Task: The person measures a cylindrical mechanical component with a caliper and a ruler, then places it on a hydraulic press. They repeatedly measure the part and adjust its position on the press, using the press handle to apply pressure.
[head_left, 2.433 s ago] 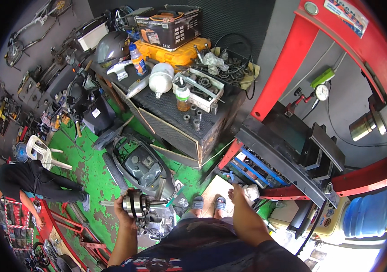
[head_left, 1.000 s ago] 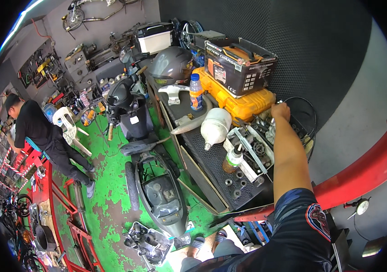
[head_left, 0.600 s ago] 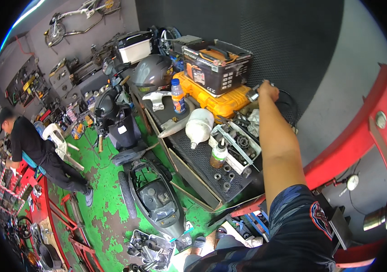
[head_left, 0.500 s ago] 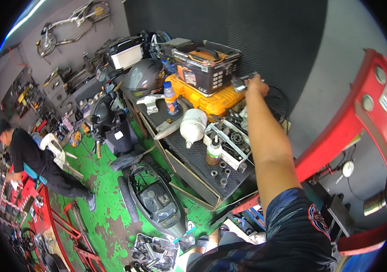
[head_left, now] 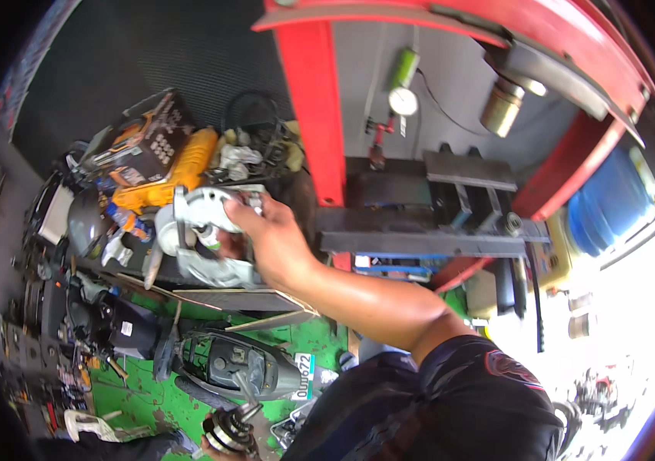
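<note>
1. Well left of the bench (head_left: pixel 243 301), towards the near side, a white chair (head_left: pixel 86 425) stands on the worn green floor (head_left: pixel 124 396); a dark trouser leg (head_left: pixel 116 448) of another person shows near it.
2. Before the bench's left end is a dark scooter (head_left: pixel 132 323); on that end sits a grey helmet (head_left: pixel 86 223).
3. On the bench's far side, a black box (head_left: pixel 139 146) stands tilted in view on a yellow case (head_left: pixel 189 165), against a dark textured wall (head_left: pixel 166 61).
4. Above the bench's near edge, a silvery casing (head_left: pixel 205 201) hides much of the top. The right hand (head_left: pixel 274 234) grips its right side, thumb over the rim.
5. In front of the bench and below its edge, the left hand (head_left: pixel 218 452) is closed around a crankshaft (head_left: pixel 229 432), its rod pointing up; the lower frame edge cuts off part of that hand.
6. Between the crankshaft and the bench, grey bodywork (head_left: pixel 247 369) lies on the floor.
7. At the bench's far right corner, loose parts (head_left: pixel 254 157) lie heaped.
8. Right of the bench rises a red press (head_left: pixel 308 100), with a round gauge (head_left: pixel 403 101) and dark plates (head_left: pixel 469 170) on its bed.
9. Farthest right of the bench is a blue jug (head_left: pixel 604 200), above a glaring bright area.
</note>
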Available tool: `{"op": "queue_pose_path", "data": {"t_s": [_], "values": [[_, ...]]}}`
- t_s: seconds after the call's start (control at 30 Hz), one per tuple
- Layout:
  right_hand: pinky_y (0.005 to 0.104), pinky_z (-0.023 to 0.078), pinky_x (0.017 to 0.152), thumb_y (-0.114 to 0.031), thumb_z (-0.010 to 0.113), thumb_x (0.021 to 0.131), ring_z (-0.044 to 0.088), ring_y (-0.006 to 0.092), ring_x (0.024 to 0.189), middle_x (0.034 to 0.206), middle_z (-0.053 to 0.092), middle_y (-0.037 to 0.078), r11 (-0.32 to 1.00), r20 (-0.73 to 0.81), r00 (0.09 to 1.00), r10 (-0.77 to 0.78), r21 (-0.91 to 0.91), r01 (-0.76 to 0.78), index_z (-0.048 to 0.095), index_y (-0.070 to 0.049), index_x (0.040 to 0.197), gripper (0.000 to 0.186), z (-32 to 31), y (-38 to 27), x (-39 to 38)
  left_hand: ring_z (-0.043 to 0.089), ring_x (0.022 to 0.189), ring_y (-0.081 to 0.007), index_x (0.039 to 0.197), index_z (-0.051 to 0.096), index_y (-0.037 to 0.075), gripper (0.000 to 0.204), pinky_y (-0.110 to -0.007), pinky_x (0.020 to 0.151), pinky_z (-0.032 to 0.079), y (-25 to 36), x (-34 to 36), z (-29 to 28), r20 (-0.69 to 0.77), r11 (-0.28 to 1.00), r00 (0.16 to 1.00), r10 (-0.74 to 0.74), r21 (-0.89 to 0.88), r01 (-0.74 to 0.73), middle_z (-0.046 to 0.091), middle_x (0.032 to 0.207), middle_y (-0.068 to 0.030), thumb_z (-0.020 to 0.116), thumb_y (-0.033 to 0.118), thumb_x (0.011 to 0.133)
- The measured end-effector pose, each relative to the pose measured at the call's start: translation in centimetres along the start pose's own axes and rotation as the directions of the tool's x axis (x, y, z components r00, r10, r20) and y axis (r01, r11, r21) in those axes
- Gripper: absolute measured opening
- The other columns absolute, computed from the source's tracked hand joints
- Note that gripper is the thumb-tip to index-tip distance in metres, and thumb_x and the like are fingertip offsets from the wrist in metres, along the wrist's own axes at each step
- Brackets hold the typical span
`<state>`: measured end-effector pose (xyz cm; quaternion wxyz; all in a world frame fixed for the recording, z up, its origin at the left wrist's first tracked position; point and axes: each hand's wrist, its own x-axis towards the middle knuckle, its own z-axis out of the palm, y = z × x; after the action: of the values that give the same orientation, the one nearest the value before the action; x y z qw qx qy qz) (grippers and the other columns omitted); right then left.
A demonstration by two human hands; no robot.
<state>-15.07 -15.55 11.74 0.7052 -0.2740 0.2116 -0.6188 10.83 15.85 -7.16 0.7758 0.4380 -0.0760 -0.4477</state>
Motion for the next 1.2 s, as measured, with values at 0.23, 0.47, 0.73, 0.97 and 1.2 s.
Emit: {"op": "queue_pose_path", "data": {"t_s": [0.23,0.47,0.73,0.97,1.2], "values": [[0.0277,0.057,0.062,-0.021,0.067,0.103,0.067,0.0106,0.069,0.081,0.068,0.007,0.714,-0.163,0.978,-0.128,-0.700,-0.024,0.055,0.008,0.126,0.039,-9.7,-7.4,-14.7,0.066,0.112,-0.0340,0.137,0.056,0.006,0.062,-0.051,0.089,0.060,-3.1,4.6,2.1,0.292,0.970,0.932,-0.214,-0.049,0.238,0.063,0.131,-0.0207,0.049,0.053,0.098],[0.0247,0.051,0.061,-0.020,0.067,0.103,0.065,0.0107,0.067,0.081,0.070,0.008,0.432,-0.071,0.729,-0.681,-0.842,0.322,0.059,0.004,0.120,0.030,-14.9,-11.4,-9.6,0.071,0.104,-0.0347,0.136,0.058,0.008,0.060,-0.054,0.070,0.066,-6.4,6.8,5.8,0.437,0.912,0.824,-0.361,-0.016,0.409,0.063,0.129,-0.0199,0.051,0.053,0.097],[0.0259,0.055,0.069,-0.021,0.070,0.101,0.068,0.0102,0.073,0.085,0.073,0.008,0.339,-0.068,0.636,-0.769,-0.887,0.315,0.063,0.004,0.119,0.032,-20.8,-8.5,-4.1,0.069,0.109,-0.0313,0.128,0.061,0.006,0.059,-0.050,0.081,0.063,-8.0,5.5,6.6,0.425,0.914,0.832,-0.356,-0.028,0.405,0.064,0.125,-0.0182,0.057,0.052,0.093],[0.0310,0.055,0.068,-0.022,0.074,0.096,0.070,0.0136,0.074,0.084,0.074,0.013,0.191,-0.036,0.733,-0.679,-0.973,0.128,0.067,0.002,0.118,0.033,-22.3,-7.7,-6.5,0.068,0.109,-0.0321,0.130,0.060,0.004,0.060,-0.048,0.084,0.061,-7.4,3.9,5.4,0.410,0.911,0.858,-0.309,-0.131,0.391,0.065,0.124,-0.0194,0.058,0.051,0.093],[0.0362,0.055,0.064,-0.024,0.076,0.090,0.075,0.0283,0.068,0.071,0.071,0.018,-0.121,-0.028,0.896,-0.443,-0.988,-0.091,0.068,0.001,0.108,0.031,-20.1,-11.3,-7.7,0.069,0.110,-0.0341,0.130,0.062,0.004,0.057,-0.049,0.085,0.062,-7.3,4.3,4.1,0.377,0.909,0.870,-0.319,-0.137,0.393,0.067,0.125,-0.0223,0.058,0.048,0.094]]}}
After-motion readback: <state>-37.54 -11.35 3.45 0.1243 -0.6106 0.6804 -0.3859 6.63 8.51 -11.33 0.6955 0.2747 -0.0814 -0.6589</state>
